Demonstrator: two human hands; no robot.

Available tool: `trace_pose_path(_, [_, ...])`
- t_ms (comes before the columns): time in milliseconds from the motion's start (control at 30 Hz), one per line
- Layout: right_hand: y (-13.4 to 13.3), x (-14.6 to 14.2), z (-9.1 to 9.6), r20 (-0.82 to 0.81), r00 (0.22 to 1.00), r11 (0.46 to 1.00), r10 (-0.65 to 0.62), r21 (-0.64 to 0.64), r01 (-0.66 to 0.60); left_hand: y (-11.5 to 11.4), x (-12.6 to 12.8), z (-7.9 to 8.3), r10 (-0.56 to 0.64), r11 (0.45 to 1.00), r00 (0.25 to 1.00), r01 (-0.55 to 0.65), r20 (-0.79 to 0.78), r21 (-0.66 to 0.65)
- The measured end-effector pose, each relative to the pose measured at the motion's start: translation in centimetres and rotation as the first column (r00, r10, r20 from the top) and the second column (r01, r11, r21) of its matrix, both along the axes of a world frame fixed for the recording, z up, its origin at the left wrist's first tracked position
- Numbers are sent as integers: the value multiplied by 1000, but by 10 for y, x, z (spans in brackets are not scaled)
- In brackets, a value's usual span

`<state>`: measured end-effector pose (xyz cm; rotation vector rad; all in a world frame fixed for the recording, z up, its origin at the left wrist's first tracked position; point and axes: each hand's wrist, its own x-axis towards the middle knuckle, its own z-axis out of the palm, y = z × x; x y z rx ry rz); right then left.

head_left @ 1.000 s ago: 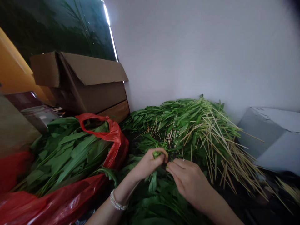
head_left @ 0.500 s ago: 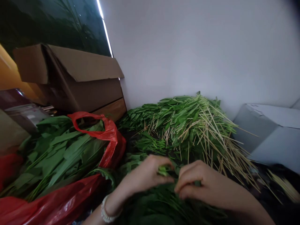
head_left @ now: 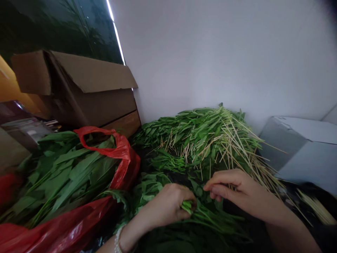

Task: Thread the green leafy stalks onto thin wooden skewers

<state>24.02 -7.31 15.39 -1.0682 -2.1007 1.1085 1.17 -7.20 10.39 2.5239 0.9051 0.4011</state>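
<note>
My left hand (head_left: 175,203) is closed round a small bunch of green leafy stems (head_left: 187,206), whose cut ends poke out at the thumb. Just right of it and a little higher, my right hand (head_left: 228,186) has its thumb and fingers drawn together; whatever may be between the tips cannot be made out. Beneath both hands lies a dark heap of leafy stems (head_left: 210,218). Beyond them rests a smaller bunch of greens (head_left: 168,162). Against the wall is a large pile of leaves (head_left: 184,123) with many thin sticks (head_left: 237,147) among it.
On the left, a red plastic bag (head_left: 126,158) holds long leafy greens (head_left: 76,168). An open cardboard box (head_left: 105,102) stands behind it. A white box (head_left: 297,147) is at the right, with a bundle of pale sticks (head_left: 316,207) in front of it.
My right hand has lifted and moved right, away from my left hand. My left hand has dropped slightly, still closed on the stems. The view has shifted a little.
</note>
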Motion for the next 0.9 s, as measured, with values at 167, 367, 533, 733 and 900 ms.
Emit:
trace_pose_path(167, [3,0,0,99,995,1000,4,8,-5,12,-14,18,208,978,947,-204,245,-42])
trace_pose_path(367, [4,-7,-7,117,989,993,-84,93,74,15,-16,17,332,942,873,-328,358,-73])
trace_pose_path(533, [6,-7,-10,62,990,983,-128,139,118,13,-13,10,329,944,876,-313,352,-105])
trace_pose_path(733, [3,-12,-7,-42,999,995,-4,96,8,16,-15,6,348,937,859,-312,376,-155])
trace_pose_path(900, [6,12,-8,-571,712,842,-409,65,536,20,-24,-4,348,932,874,-285,339,-223])
